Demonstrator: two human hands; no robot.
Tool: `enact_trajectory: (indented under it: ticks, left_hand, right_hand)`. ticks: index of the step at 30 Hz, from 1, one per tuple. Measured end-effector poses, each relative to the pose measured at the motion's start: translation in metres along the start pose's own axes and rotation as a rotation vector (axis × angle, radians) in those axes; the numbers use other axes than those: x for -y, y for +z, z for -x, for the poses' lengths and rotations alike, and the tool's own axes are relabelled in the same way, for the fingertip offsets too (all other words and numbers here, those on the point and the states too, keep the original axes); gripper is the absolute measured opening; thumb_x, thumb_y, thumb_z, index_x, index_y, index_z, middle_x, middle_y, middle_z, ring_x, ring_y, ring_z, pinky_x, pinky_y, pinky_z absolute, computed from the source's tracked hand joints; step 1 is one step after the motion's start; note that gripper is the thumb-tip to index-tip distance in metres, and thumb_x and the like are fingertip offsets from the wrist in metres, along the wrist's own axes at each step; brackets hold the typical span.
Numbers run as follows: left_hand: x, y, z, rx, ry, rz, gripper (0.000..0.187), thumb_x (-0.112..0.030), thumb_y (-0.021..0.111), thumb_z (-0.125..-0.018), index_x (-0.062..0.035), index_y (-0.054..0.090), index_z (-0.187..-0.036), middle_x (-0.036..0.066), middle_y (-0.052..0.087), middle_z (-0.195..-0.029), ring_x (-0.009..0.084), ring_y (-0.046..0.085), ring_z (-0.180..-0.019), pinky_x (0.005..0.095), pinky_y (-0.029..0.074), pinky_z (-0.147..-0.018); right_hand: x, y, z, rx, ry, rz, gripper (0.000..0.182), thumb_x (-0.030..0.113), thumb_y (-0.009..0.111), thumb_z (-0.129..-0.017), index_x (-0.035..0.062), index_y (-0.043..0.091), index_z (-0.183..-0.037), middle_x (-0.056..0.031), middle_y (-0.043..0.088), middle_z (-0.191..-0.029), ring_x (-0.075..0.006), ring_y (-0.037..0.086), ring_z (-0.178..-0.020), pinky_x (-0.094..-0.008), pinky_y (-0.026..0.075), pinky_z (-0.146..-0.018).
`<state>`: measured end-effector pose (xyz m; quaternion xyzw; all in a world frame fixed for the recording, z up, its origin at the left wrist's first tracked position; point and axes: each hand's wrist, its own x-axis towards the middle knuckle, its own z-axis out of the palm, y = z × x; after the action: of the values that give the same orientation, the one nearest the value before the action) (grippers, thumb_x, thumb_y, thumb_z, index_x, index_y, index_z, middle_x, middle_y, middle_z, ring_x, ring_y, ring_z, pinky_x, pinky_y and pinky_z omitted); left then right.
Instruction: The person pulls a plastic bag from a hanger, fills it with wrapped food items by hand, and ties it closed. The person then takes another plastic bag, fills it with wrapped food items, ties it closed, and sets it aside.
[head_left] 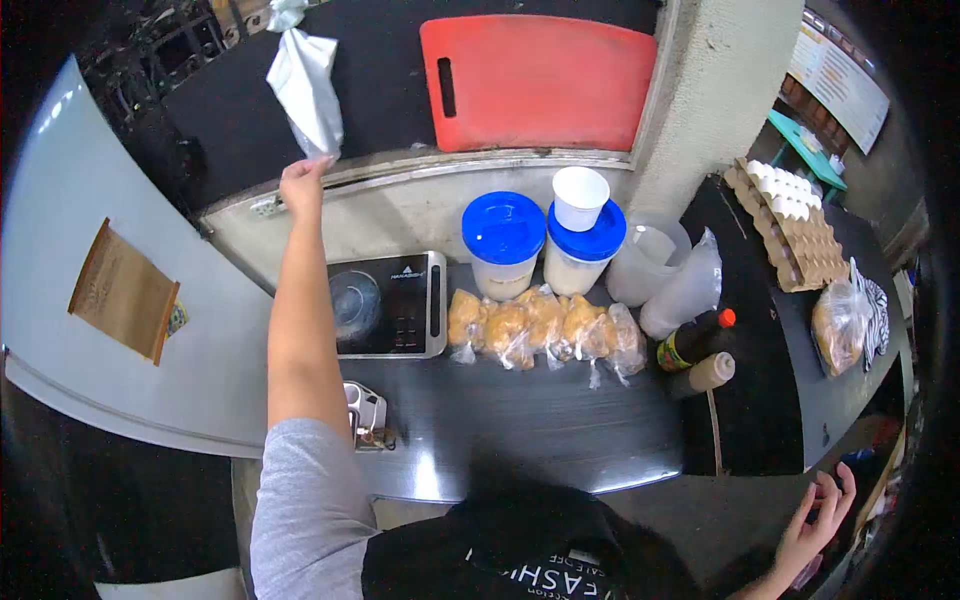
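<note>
My left hand (305,180) reaches far forward over the ledge, its fingers pinching the lower end of a whitish plastic bag (308,90) that stretches away on the dark upper surface. Below that arm is a black induction cooker (390,305). At the lower right, my right hand (820,510) hangs in the air past the counter's edge, fingers apart and curved, with nothing in it. Several plastic-wrapped golden food bundles (510,330) lie in a row beside the cooker. Behind them stand two blue-lidded tubs (503,235), one with a white cup (580,198) on top.
A red cutting board (540,85) lies on the upper ledge. Right of the bundles are a clear pitcher (640,262), a red-capped bottle (695,340) and a pale bottle (703,375). Egg trays (790,225) and a bagged item (840,325) rest farther right. A metal object (367,415) sits nearby.
</note>
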<state>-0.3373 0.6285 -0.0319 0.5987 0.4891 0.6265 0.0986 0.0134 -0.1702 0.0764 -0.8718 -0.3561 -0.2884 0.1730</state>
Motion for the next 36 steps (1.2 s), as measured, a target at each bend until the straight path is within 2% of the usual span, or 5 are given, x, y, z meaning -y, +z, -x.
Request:
enact_trajectory:
  ticks: [18,23,25,29,36]
  left_hand:
    - [-0.178,-0.103,0.261,0.482,0.336,0.014,0.009,-0.006,0.060,-0.079,0.0017,0.059,-0.083,0.016,0.063,-0.094,0.0328,0.062,-0.089,0.0374,0.049,-0.082]
    - [-0.225,-0.114,0.424,1.207,-0.424,0.535,0.019,-0.003,0.057,-0.083,-0.0069,0.042,-0.072,0.003,0.058,-0.082,0.0091,0.051,-0.079,0.0268,0.044,-0.068]
    - [-0.247,-0.113,0.460,1.272,-0.480,0.613,0.016,0.001,0.052,-0.087,-0.0089,0.041,-0.082,0.002,0.055,-0.088,0.0089,0.052,-0.080,0.0270,0.045,-0.070]
    - [-0.272,-0.114,0.497,1.235,-0.568,0.825,0.012,-0.002,0.048,-0.092,-0.0094,0.039,-0.092,0.002,0.052,-0.089,0.0097,0.053,-0.071,0.0257,0.045,-0.062]
    - [-0.293,-0.163,0.464,0.883,-0.534,0.734,0.014,-0.002,0.044,-0.096,-0.0081,0.046,-0.109,0.000,0.050,-0.089,0.0074,0.048,-0.070,0.0223,0.042,-0.055]
  right_hand:
    - [0.014,0.105,-0.015,0.255,-0.093,-0.611,0.018,-0.008,0.062,-0.074,0.0009,0.061,-0.090,-0.0143,0.060,-0.096,-0.0299,0.060,-0.084,-0.0360,0.049,-0.077]
    - [0.052,0.156,0.001,0.609,-0.255,-0.802,0.021,0.002,0.068,-0.076,0.0035,0.065,-0.096,-0.0145,0.063,-0.100,-0.0318,0.062,-0.095,-0.0363,0.050,-0.082]
    - [0.064,0.197,0.015,0.761,-0.159,-1.057,0.042,0.002,0.069,-0.077,0.0050,0.059,-0.118,-0.0084,0.058,-0.118,-0.0168,0.059,-0.100,-0.0281,0.049,-0.074]
    - [0.074,0.309,0.057,0.864,-0.170,-1.088,0.093,0.014,0.078,-0.068,0.0060,0.028,-0.146,-0.0166,0.041,-0.144,-0.0272,0.038,-0.133,-0.0384,0.037,-0.105]
    - [0.086,0.349,0.094,1.467,-0.128,-1.378,0.046,0.016,0.076,-0.075,0.0027,0.060,-0.115,-0.0084,0.062,-0.113,-0.0176,0.058,-0.101,-0.0293,0.045,-0.089]
